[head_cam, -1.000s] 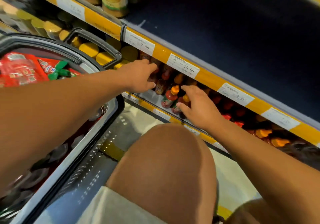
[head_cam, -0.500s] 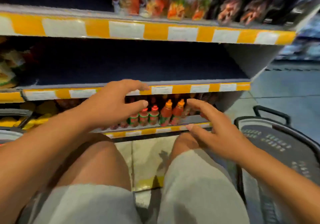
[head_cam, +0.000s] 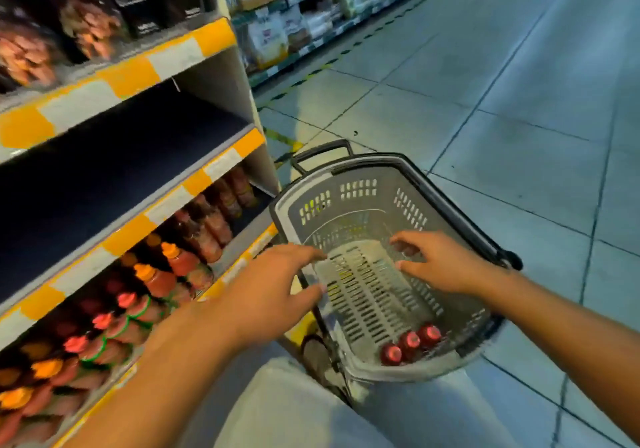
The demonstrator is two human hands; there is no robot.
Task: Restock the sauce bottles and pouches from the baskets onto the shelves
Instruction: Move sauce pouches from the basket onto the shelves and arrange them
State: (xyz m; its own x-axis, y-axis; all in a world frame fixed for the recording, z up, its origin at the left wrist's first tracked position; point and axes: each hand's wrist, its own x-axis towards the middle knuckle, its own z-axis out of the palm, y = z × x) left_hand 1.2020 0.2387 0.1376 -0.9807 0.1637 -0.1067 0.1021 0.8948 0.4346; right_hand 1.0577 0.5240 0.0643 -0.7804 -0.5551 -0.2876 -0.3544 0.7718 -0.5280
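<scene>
Basket (head_cam: 408,170) now in view; both hands moved above it

Bare forearms without sleeves are seen; pale grey shorts (head_cam: 294,409) are worn, and a dark shoe (head_cam: 317,354) is glimpsed.

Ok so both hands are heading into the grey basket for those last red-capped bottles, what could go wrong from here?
1. The three red-capped bottles sit bunched at the near end of the grey basket; grabbing one may topple the others.
2. Both the left hand and right hand are open above the basket's far half, so they may need to pull back toward the bottles.
3. The bottom shelf already looks crowded; squeezing more in might knock the front row over.
</scene>
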